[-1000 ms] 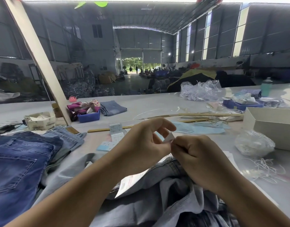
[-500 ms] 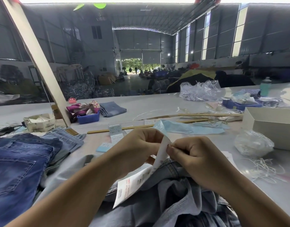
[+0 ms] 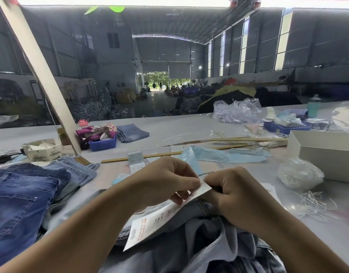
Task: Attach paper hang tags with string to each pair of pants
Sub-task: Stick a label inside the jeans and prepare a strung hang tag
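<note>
Paper hang tag (image 3: 160, 219) pinched by left hand (image 3: 165, 182); right hand (image 3: 234, 196) pinches string (image 3: 206, 173).

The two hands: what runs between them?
In the head view, a thin dark string spans the left hand and right hand, above the paper tag.

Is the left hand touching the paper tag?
Touching. The head view shows the left hand pinching the top corner of the paper hang tag, thumb pressed on its edge.
</note>
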Action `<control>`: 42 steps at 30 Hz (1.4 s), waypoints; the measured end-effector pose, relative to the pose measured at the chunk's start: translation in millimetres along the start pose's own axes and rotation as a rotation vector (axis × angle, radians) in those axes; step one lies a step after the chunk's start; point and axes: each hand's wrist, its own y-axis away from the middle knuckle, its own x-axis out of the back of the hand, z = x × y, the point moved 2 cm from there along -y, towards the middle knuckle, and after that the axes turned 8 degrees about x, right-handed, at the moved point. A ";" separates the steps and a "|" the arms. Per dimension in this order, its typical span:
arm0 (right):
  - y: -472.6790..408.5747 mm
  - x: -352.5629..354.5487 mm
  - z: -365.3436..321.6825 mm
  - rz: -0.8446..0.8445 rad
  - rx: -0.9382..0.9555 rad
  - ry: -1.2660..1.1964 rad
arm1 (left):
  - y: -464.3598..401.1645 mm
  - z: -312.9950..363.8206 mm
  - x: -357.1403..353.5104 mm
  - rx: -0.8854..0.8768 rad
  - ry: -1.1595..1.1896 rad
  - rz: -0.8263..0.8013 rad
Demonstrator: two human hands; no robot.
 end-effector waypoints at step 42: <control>46.5 28.2 -1.9 0.335 -0.119 -0.521 | 10.4 35.7 -45.2 -0.376 -0.139 0.371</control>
